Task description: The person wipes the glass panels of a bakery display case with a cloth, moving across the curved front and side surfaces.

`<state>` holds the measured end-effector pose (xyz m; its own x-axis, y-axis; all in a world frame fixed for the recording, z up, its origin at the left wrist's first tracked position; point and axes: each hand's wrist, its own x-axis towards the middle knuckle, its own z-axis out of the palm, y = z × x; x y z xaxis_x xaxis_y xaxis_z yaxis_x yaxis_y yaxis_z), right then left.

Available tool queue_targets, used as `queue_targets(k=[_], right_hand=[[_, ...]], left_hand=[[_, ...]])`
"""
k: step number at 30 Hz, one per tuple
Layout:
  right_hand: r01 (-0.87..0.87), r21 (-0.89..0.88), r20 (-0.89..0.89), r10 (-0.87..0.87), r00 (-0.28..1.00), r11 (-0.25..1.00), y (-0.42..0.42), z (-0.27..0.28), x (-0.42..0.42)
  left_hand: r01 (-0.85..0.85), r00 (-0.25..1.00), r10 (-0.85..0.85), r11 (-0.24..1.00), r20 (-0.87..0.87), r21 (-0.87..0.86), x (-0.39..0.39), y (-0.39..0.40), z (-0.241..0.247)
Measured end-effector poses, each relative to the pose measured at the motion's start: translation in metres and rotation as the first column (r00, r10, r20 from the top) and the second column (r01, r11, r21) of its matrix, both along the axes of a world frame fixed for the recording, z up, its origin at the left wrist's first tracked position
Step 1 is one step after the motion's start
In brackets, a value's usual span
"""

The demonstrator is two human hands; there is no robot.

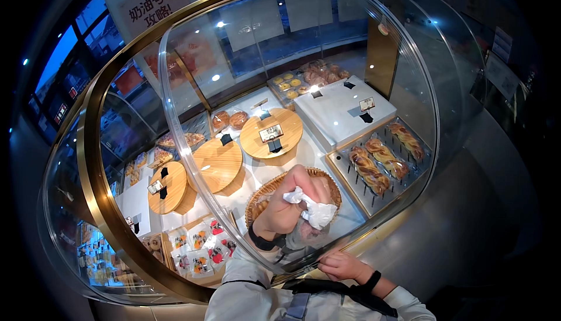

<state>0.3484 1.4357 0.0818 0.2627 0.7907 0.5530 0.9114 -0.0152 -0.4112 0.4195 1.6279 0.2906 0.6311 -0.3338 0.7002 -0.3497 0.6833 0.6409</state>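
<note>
My left hand [285,202] is closed around a crumpled white tissue or cloth [319,212], above a wicker basket [335,185]. A few baked pieces [259,207] show at the basket's left side; my hand hides most of the inside. Just below the tissue is a blurred reflection in the clear curved panel [307,233]. The panel's rim crosses near my left sleeve. My right hand [342,265] has its fingers curled at the front lower edge of the display case [302,263]. Whether those fingers grip the edge I cannot tell.
Twisted loaves [370,170] lie wrapped on a spiked tray to the right. Round wooden stands [271,124] and a white riser [339,106] bear small tag holders. Packaged sweets [199,248] fill a tray at left. A brass-coloured frame [94,181] arches around the case.
</note>
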Motion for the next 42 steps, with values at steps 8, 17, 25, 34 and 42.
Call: queue_targets(k=[8,17,25,34,42], right_hand=[[-0.048,0.023,0.018,0.048,0.999,0.999,0.005,-0.004,-0.003],[-0.055,-0.021,0.042,0.055,0.998,0.998,-0.006,-0.004,0.007],[-0.045,-0.035,0.013,0.045,0.999,0.998,-0.003,-0.016,-0.001],[0.018,0.051,-0.08,-0.014,0.997,0.999,-0.004,0.014,-0.01],[-0.211,-0.012,-0.468,0.181,0.865,0.977,-0.011,0.032,-0.027]], left_hand=[[-0.405,0.909,0.396,0.913,-0.128,-0.053,0.049,0.022,0.104],[0.084,0.989,-0.143,0.775,0.044,0.626,0.053,-0.038,0.014],[-0.112,0.988,0.075,0.95,0.135,0.29,0.067,0.032,0.064],[-0.612,0.61,0.728,0.683,-0.312,0.399,-0.037,0.116,-0.009],[-0.638,0.358,0.785,0.601,-0.506,0.481,-0.149,0.071,-0.07]])
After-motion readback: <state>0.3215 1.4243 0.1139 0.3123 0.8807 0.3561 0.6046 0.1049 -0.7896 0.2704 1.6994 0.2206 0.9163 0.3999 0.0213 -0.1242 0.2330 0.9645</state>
